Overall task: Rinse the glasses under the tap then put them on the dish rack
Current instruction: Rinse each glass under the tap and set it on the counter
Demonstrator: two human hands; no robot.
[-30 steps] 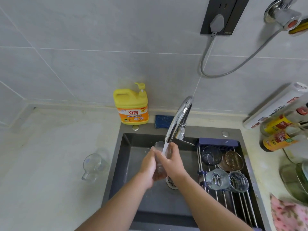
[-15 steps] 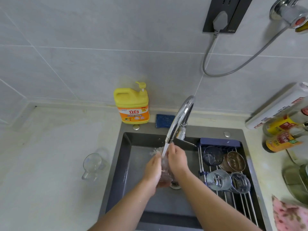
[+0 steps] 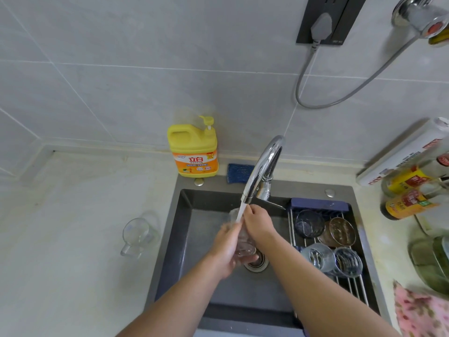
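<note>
Holds glass (image 3: 244, 245) under tap (image 3: 263, 169) stream, dish rack (image 3: 352, 287) at 3 o'clock: left hand (image 3: 224, 251) gripping the base, right hand (image 3: 258, 224) pinching the rim. Likely light, stiff, slippery, fragile; best taken round the body.

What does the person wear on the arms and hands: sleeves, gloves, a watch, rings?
Nothing that shows. The left forearm and right forearm are bare down to the picture's bottom edge, so no sleeve is in view. The left hand and right hand have no gloves. No watch, bracelet or ring is visible, though some fingers are hidden.
</note>
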